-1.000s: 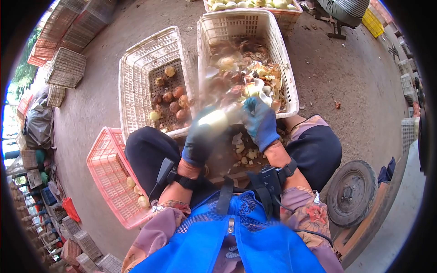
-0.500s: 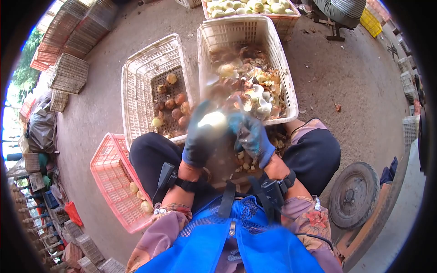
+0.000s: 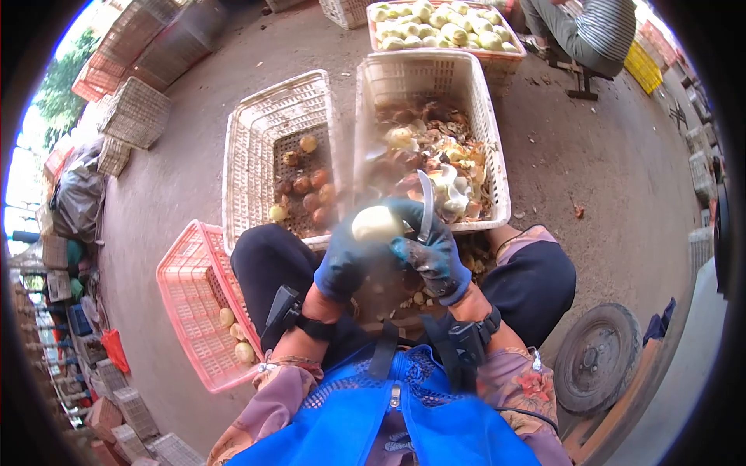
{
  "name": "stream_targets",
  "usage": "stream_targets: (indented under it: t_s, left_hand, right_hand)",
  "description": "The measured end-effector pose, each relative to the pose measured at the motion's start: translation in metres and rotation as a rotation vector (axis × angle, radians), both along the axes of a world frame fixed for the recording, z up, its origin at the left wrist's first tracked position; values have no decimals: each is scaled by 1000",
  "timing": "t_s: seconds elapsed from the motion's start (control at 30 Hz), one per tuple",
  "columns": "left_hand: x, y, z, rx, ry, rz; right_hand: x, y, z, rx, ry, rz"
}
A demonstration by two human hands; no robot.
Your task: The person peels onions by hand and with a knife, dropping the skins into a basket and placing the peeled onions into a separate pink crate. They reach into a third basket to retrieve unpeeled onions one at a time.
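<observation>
My left hand (image 3: 346, 260), in a dark glove, is closed around a pale peeled onion (image 3: 378, 224). Just beside it, my right hand (image 3: 437, 260), gloved too, grips a knife (image 3: 426, 203) whose curved blade points upward. The two hands meet over my lap, the right fingertips close to the onion. Beyond them stands a white crate (image 3: 498, 167) holding onion skins (image 3: 458, 182). To its left, another white crate (image 3: 239, 167) contains several brown onions (image 3: 301, 185). The knife's handle is hidden inside my right glove.
At my left knee a pink crate (image 3: 183, 268) holds a few pale onions (image 3: 243, 352). A crate of peeled onions (image 3: 443, 35) stands at the back, near a seated person (image 3: 594, 39). A wheel (image 3: 597, 359) lies at the right; stacked crates (image 3: 134, 113) stand far left.
The view has shifted, so the crates appear lower and further right. My right hand has turned, and the knife blade now shows clearly upright. The onion remains in my left hand.
</observation>
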State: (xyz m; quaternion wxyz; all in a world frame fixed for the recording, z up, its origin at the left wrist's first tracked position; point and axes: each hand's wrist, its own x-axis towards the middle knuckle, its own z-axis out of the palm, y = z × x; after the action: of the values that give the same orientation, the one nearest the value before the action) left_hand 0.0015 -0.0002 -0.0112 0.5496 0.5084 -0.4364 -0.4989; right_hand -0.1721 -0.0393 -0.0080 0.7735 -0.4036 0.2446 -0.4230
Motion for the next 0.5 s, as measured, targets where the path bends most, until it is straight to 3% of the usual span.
stream_targets:
  t_s: [0.07,0.13,0.23,0.3,0.33,0.4,0.43,0.5]
  left_hand:
    - [5,6,3,28,-42,-43]
    - [5,11,16,-128,141,-87]
    - [2,19,24,-131,40,-4]
    - [2,24,24,-161,12,23]
    - [3,28,24,-159,-44,32]
    - [4,34,28,-168,-100,48]
    - [4,36,30,-213,-235,82]
    - [1,41,34,-260,-366,119]
  right_hand:
    - [-9,1,17,105,-240,171]
    - [-7,2,6,-22,-137,141]
    - [-3,8,7,-187,-47,28]
    - [-3,12,11,-488,311,-107]
    - [-6,13,14,-493,312,-108]
    - [-15,14,26,-910,811,-215]
    - [-16,16,32,-920,810,-216]
    - [-19,21,40,-1217,971,-147]
